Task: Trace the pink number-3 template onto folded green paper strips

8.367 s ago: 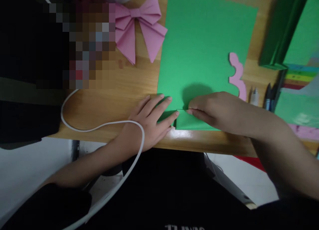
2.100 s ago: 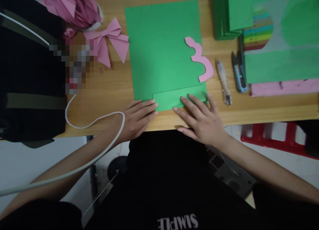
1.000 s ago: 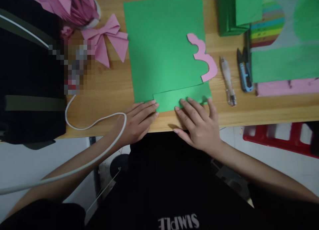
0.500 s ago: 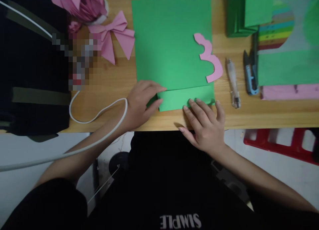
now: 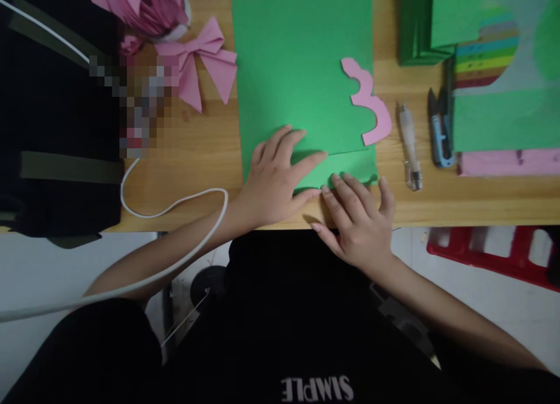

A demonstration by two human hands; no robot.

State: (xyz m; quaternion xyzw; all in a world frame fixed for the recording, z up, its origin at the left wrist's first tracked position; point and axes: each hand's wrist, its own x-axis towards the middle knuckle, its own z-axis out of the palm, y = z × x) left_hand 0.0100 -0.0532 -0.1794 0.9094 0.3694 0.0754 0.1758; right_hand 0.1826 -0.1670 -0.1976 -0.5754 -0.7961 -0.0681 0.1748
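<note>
A large green paper sheet (image 5: pixel 293 65) lies on the wooden table, its near edge folded up into a narrow green strip (image 5: pixel 345 166). My left hand (image 5: pixel 280 173) rests over the strip's left part, fingers spread, with the index fingertip near the fold's upper edge and the thumb at the lower edge. My right hand (image 5: pixel 361 214) lies with spread fingers, its fingertips on the strip's lower right edge and its thumb out over the table's front edge. A pink wavy-edged cutout (image 5: pixel 370 103) sits on the sheet's right side, partly past its edge.
Right of the sheet lie a clear pen (image 5: pixel 409 144) and blue-handled thread snips (image 5: pixel 441 129). Beyond them are stacked green sheets (image 5: pixel 490 121). Pink folded bows (image 5: pixel 210 65) lie on the left, near a black bag (image 5: pixel 56 112). A white cable (image 5: pixel 175 202) loops over my left forearm.
My left hand has slid to the right along the folded strip, from its left end toward my right hand. My right hand has stayed in almost the same spot.
</note>
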